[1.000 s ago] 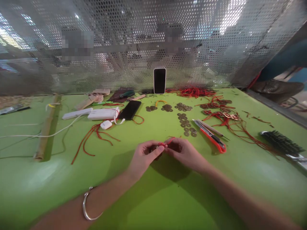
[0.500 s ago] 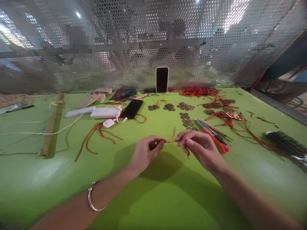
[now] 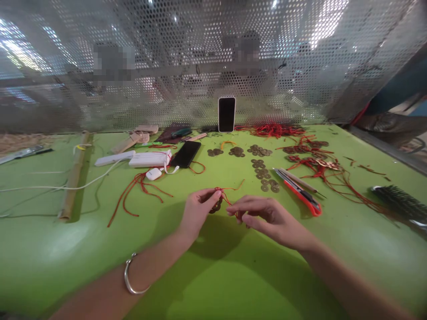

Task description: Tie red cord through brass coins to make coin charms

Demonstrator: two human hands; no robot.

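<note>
My left hand [image 3: 199,213] pinches a small bunch of dark round coins with square holes [image 3: 217,206] between thumb and fingers, with a red knot at the top near the thumb tip. Thin red cord [image 3: 227,198] runs from the knot toward my right, and one loose end sticks out above it. My right hand [image 3: 267,218] is just right of the coins, its index finger and thumb apart. The cord passes by its fingertips; whether the fingers behind touch it is hidden.
Coin groups [image 3: 258,151] lie ahead on the green table [image 3: 213,284]. A red utility knife [image 3: 300,195] rests at right, with red cords [image 3: 273,130] and a black brush [image 3: 400,204] beyond. A phone [image 3: 227,114] stands upright; a bamboo stick [image 3: 71,186] lies left.
My right hand has moved left and toward me, and its thumb and index finger have parted from the cord. The cord stretched between the hands has gone slack. The coins show more.
</note>
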